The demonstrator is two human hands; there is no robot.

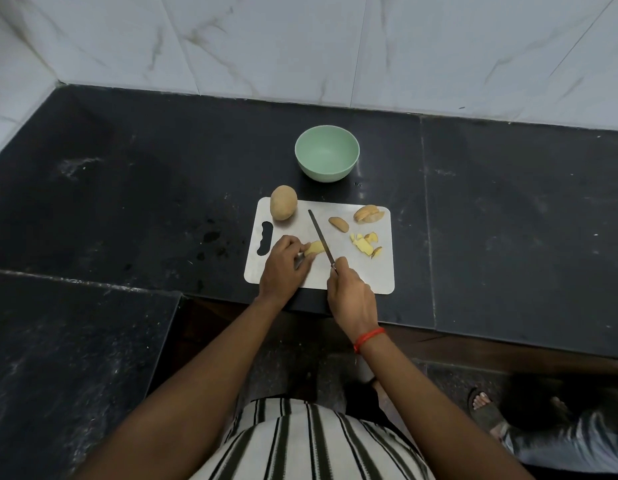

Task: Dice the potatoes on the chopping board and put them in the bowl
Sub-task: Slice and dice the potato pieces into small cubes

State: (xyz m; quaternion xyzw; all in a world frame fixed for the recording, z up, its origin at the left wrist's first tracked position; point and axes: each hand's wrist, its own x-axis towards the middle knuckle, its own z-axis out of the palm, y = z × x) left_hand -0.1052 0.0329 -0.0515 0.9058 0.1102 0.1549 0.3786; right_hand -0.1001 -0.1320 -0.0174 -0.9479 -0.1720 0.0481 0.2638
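Head view.

- Bowl (327,154): pale green, upright on the black tabletop (162,202), just beyond the board; only its bare inside shows.
- Board (380,271): white, handle slot at left, near the tabletop's front edge. All potato lies here.
- Potato (283,202): whole, unpeeled, on the board's far left corner, overhanging the edge.
- Slices (368,214): stacked, skin on, far right corner.
- Wedge (338,224): lone, beside the slices.
- Dice (365,243): small yellow heap near the right edge.
- Piece (314,248): yellow, mid-board, pinned under the left hand (283,268), fingers curled on it.
- Knife (320,239): right hand (352,296) grips it, fingers clamped round the handle; the blade angles away and leftward, just beside the piece's right side.
- Red thread (368,337): on the right wrist.
- Striped shirt (318,441): bottom of frame.
- Sandalled foot (484,407): another person's, on the floor at lower right.
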